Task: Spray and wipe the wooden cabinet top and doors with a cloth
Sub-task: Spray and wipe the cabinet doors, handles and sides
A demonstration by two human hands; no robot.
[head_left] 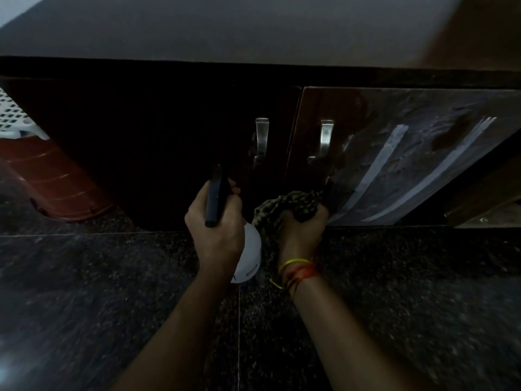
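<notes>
Centrally, left hand (218, 232) grips spray bottle (248, 256), black nozzle head aimed up-frame at the dark left door (141, 153); white body runs down-frame, mostly hidden behind the hand. Right hand (303, 231) clutches a patterned cloth (287, 204) against the right door (394, 142) at its lower left corner. Marks on bottle unreadable. Cabinet top (253, 32) fills the upper frame.

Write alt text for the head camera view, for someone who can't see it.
Seen from above, a person's right hand presses a bunched patterned cloth to the lower edge of the right cabinet door. The left hand grips a white spray bottle before the dark left door.
</notes>
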